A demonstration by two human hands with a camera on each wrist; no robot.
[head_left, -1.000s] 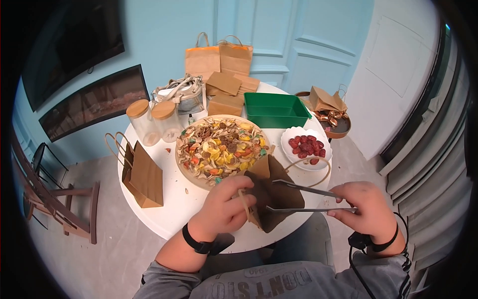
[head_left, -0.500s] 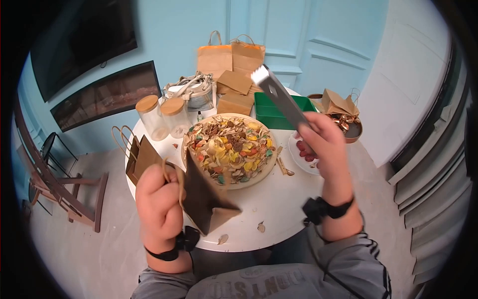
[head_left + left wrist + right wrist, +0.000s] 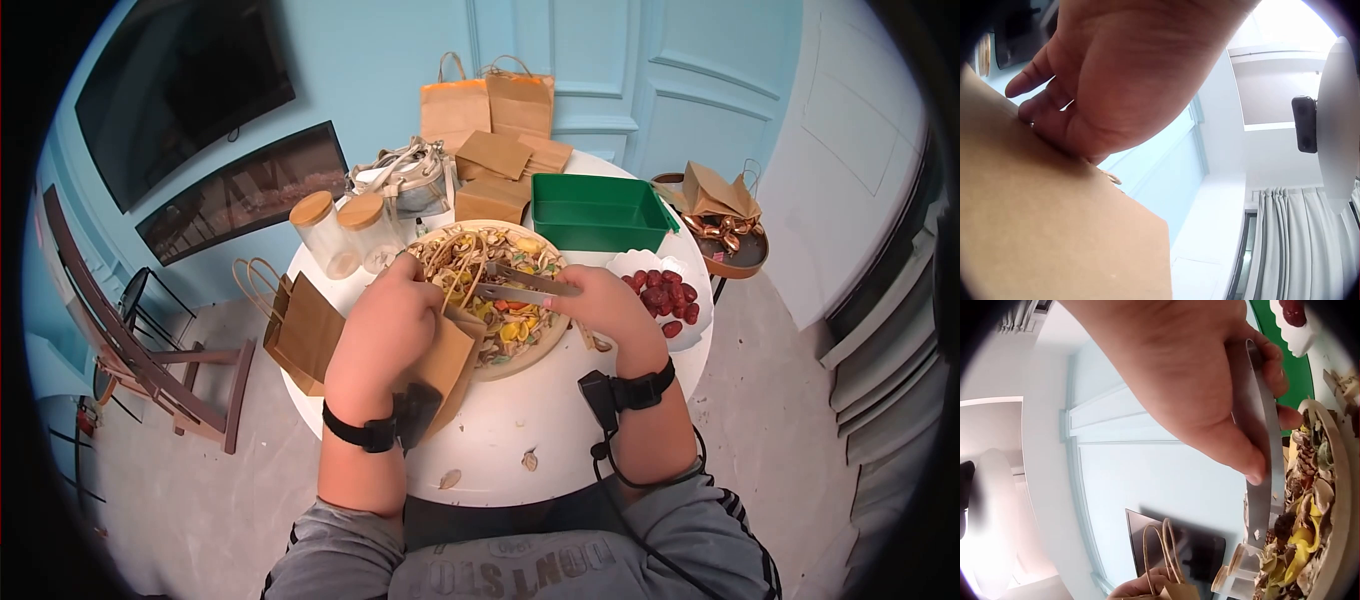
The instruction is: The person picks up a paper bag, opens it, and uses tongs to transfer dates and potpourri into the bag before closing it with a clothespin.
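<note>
The left hand [image 3: 388,318] grips the top edge of a brown paper bag [image 3: 445,368], its handles standing up beside the fingers; in the left wrist view the hand [image 3: 1129,75] pinches the rim of the bag [image 3: 1060,212]. Metal tongs [image 3: 528,287] are in the right hand [image 3: 612,305], their tips over the round tray [image 3: 545,350] of dried petals and slices. In the right wrist view the right hand [image 3: 1191,381] holds the tongs [image 3: 1259,437] between thumb and fingers, tips at the mix [image 3: 1300,540]. The inside of the bag is hidden.
Another paper bag [image 3: 300,325] stands at the left, near two lidded jars [image 3: 325,240]. Behind are a handbag [image 3: 405,180], several paper bags [image 3: 455,115] and a green bin [image 3: 597,240]. A white plate [image 3: 695,335] of red fruit is at the right.
The paper bag has moved left and been turned more upright. The tongs, lifted up half a second ago, have come down to the tray with the right hand. The head view has shifted.
</note>
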